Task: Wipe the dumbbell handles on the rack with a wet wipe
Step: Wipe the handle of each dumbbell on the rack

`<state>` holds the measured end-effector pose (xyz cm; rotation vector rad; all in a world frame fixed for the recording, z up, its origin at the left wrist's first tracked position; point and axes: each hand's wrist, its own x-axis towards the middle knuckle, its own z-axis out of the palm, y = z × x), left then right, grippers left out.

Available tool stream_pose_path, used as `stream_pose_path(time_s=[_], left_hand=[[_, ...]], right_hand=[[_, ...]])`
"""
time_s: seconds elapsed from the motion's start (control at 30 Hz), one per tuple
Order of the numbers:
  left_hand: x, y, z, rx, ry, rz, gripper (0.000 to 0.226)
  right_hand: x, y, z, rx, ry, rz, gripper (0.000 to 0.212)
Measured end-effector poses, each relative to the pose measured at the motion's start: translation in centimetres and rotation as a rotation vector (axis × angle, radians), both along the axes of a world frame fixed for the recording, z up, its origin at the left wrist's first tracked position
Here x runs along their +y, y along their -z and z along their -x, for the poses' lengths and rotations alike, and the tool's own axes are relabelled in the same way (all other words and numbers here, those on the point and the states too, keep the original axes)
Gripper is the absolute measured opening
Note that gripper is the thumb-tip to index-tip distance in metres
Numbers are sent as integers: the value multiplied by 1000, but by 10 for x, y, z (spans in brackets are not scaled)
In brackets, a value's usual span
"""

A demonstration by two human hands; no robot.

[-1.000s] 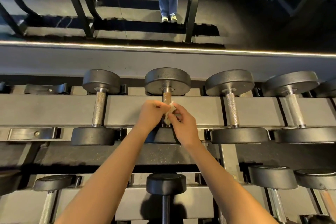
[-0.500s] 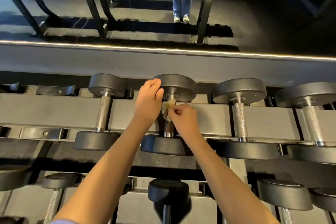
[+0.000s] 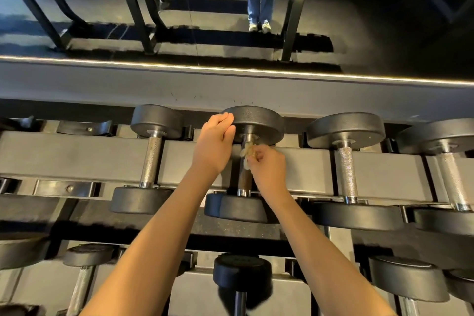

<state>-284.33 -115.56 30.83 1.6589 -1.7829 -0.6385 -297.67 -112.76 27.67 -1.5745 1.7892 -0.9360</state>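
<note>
At centre frame, on the upper tier of the rack (image 3: 77,156), we find the centre dumbbell (image 3: 259,120) lying in its cradle, with its handle (image 3: 244,181) running up and down the picture. Its far head sits above the hands and its near head (image 3: 238,208) below them.

The right hand (image 3: 269,172) enters from the lower right. It pinches a crumpled, pale wet wipe (image 3: 248,151) between thumb and fingertips. The wipe is pressed to the upper part of the handle, just under the far head. Below the wipe the handle shows bare and brownish down to the near head.

The left hand (image 3: 215,143) lies just left of the handle. Its fingers and thumb are curled at the left rim of the far head and touch it. Whether they clamp the rim or only rest against it, we cannot tell. Both forearms are bare and rise from the bottom edge.

Left of centre, a smaller dumbbell (image 3: 151,159) with a bright knurled handle lies on the same tier. Right of centre lies a larger dumbbell (image 3: 346,169). At bottom centre, on the lower tier, a black-headed dumbbell (image 3: 242,270) sits directly beneath the centre one.

Across the upper frame, a mirror (image 3: 372,33) reflects racks and a pair of legs (image 3: 259,5) in blue jeans and light shoes.
</note>
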Motion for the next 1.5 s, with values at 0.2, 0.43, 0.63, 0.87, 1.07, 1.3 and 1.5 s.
stream_pose_path(time_s=[0.2, 0.43, 0.63, 0.87, 1.07, 1.3, 1.5], left_hand=[[2, -2, -3, 6, 28, -15, 41], [2, -1, -7, 5, 44, -8, 41], [3, -3, -6, 68, 32, -32, 42], [3, -6, -5, 65, 28, -79, 43], [2, -6, -4, 36, 26, -84, 44], [3, -3, -4, 78, 5, -89, 45], [2, -3, -3, 72, 12, -94, 45]], right_hand=[[-19, 6, 0, -86, 80, -17, 16], [-5, 3, 4, 27, -52, -35, 21], [-17, 10, 9, 27, -21, -12, 18], [-3, 1, -1, 110, -56, -3, 22], [-13, -5, -7, 142, 31, 33, 13], [19, -3, 9, -39, -67, -188, 7], [-5, -2, -2, 24, 84, -28, 10]])
